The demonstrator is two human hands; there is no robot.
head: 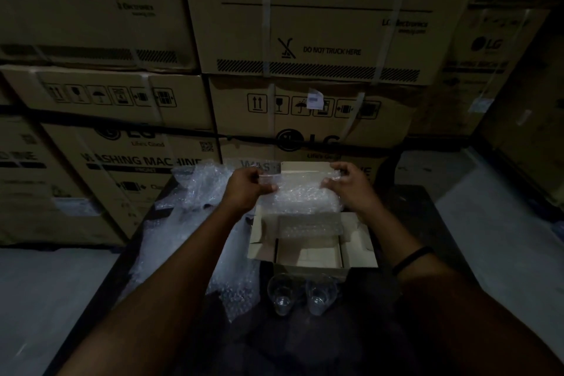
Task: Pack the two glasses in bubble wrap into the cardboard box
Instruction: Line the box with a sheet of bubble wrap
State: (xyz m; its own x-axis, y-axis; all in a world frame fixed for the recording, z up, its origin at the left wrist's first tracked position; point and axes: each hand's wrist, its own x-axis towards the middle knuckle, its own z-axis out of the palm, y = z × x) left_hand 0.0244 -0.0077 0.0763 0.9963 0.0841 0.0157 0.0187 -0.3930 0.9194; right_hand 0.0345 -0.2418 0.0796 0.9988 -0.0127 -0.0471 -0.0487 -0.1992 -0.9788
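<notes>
I pinch the clear bubble wrap sheet by its upper corners. My left hand grips one corner between thumb and curled fingers and my right hand grips the other, so the sheet hangs stretched above the small open brown cardboard box. To do this well, I reckon I should keep the sheet taut, centre it over the box's opening, and lower it evenly so it lines the bottom without bunching. The two clear drinking glasses sit unwrapped, side by side, on the dark table just on the near side of the box, well apart from both hands. A loose heap of bubble wrap lies left of the box.
</notes>
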